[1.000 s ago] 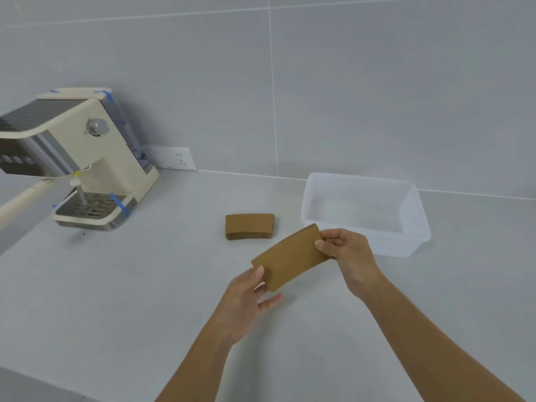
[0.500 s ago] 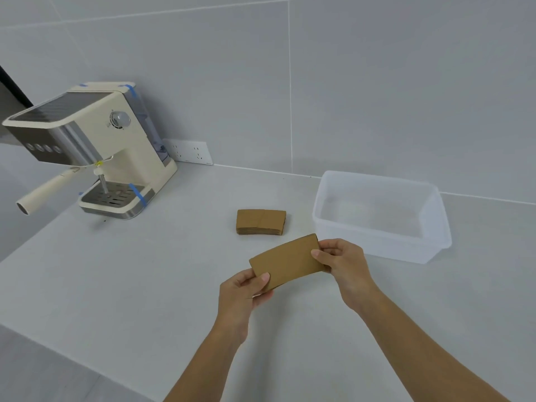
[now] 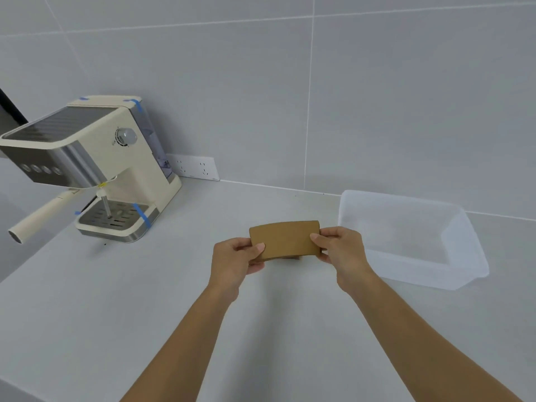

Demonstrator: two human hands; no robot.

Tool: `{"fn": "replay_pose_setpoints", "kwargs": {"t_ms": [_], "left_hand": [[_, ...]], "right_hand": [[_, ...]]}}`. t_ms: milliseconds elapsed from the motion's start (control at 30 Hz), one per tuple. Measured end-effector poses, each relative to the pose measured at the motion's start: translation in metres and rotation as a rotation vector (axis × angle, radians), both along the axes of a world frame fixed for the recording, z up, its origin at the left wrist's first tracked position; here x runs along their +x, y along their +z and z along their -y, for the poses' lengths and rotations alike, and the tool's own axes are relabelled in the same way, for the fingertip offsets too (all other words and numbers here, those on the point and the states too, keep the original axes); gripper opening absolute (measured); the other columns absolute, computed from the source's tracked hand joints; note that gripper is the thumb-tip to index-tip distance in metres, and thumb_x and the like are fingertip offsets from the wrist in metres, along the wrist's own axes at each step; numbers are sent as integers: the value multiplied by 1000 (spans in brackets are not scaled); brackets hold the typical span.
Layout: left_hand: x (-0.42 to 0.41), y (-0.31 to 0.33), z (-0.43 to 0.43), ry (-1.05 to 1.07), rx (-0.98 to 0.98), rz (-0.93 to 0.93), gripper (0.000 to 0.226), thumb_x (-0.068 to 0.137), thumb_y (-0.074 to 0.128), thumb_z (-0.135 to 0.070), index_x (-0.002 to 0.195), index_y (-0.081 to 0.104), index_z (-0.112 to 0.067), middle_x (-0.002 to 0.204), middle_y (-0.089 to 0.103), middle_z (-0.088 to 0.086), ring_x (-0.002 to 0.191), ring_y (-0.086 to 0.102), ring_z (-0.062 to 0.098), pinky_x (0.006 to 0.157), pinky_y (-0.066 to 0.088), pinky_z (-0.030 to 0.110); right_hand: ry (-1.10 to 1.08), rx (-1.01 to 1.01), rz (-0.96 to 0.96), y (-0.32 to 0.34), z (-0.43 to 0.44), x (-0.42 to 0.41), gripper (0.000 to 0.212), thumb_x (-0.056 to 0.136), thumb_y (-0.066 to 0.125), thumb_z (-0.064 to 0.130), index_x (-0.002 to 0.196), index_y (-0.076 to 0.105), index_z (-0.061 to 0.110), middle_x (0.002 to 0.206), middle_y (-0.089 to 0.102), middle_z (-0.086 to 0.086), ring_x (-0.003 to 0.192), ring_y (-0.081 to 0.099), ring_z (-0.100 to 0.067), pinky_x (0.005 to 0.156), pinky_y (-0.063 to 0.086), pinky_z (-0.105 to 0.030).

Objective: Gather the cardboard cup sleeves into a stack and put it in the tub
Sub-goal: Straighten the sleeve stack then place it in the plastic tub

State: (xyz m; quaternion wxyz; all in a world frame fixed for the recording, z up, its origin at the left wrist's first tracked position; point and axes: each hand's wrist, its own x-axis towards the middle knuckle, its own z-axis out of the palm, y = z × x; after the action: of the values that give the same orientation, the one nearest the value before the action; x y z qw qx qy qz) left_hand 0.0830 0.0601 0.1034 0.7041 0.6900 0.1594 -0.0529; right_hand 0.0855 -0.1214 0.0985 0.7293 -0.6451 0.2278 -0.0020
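Observation:
A flat brown cardboard cup sleeve is held level above the counter, one end in each hand. My left hand pinches its left end and my right hand pinches its right end. Beneath it, a sliver of the stack of sleeves shows on the counter; the held sleeve hides most of that stack. The clear plastic tub stands just right of my right hand, with nothing in it.
A cream espresso machine with a protruding handle stands at the back left of the grey counter. A wall socket sits behind it. The tiled wall runs along the counter's back edge.
Both hands have carried the held sleeve forward over the stack on the counter and levelled it from tilted to horizontal. The view has shifted, so the tub and machine appear further right.

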Motion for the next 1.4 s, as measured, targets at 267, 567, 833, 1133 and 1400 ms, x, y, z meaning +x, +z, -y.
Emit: {"fn": "replay_pose_setpoints", "kwargs": {"t_ms": [267, 567, 833, 1133, 1400], "left_hand": [[66, 7, -20, -78, 24, -137, 12, 76, 71, 3, 76, 61, -5, 82, 66, 10, 73, 65, 21, 69, 56, 28], [99, -28, -19, -106, 64, -291, 16, 75, 73, 3, 78, 58, -2, 79, 62, 10, 71, 61, 21, 67, 57, 30], [106, -47, -22, -112, 64, -382, 16, 74, 73, 3, 76, 58, -1, 77, 58, 11, 67, 57, 19, 62, 57, 28], [110, -55, -21, -148, 124, -407, 30, 73, 76, -8, 93, 54, -5, 103, 58, 10, 98, 58, 27, 77, 51, 36], [113, -51, -17, -237, 99, -471, 34, 71, 80, -16, 78, 47, -9, 93, 58, 6, 87, 57, 20, 81, 47, 31]], "right_hand": [[-57, -12, -63, -6, -19, 47, 7, 82, 65, 3, 83, 59, 6, 93, 60, -10, 89, 59, -24, 75, 52, -32], [-82, -64, -204, -40, -21, 68, 9, 82, 65, 5, 78, 58, 8, 95, 61, -11, 92, 59, -26, 81, 53, -36], [-44, -148, -278, -55, -25, 70, 12, 82, 66, 10, 73, 58, 10, 89, 61, -9, 87, 60, -25, 70, 53, -30], [19, -256, -336, -61, -18, 72, 31, 79, 69, 31, 72, 50, 8, 83, 53, -9, 83, 52, -24, 89, 48, -44], [179, -153, -424, -52, -21, 81, 28, 75, 74, 20, 83, 49, 8, 91, 55, -8, 76, 52, -19, 63, 42, -24]]}}
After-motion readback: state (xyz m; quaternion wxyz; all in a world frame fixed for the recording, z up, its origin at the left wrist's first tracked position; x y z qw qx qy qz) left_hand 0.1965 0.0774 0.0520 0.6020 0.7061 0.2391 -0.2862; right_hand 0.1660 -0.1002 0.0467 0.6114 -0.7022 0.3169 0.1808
